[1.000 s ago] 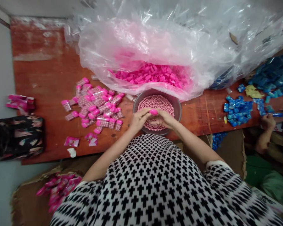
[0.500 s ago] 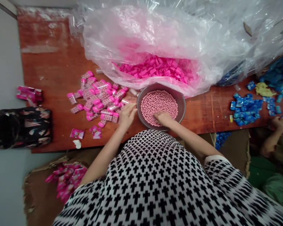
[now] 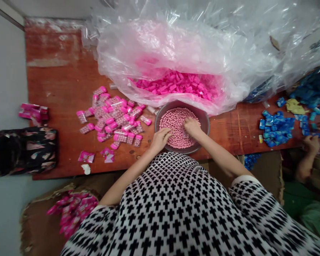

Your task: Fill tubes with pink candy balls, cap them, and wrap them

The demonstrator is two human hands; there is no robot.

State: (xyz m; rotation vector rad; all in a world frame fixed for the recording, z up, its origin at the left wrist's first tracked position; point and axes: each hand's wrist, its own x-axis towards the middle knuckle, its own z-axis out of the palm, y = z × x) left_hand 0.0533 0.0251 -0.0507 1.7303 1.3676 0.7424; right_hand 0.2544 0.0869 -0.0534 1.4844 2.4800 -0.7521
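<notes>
At the pink beads (image 3: 173,121), right hand (image 3: 192,128) and left hand (image 3: 159,140) curl — each grip's closure (and any hold) unclear.

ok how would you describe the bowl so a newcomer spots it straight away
Find the reddish-brown table, then the big clear plastic bag on it. Just in front of the bag's opening, toward the table's near edge, sits a round grey bowl. Unlike the small pink-capped bottles to its left, it is wide, open and holds loose pink beads.
</notes>
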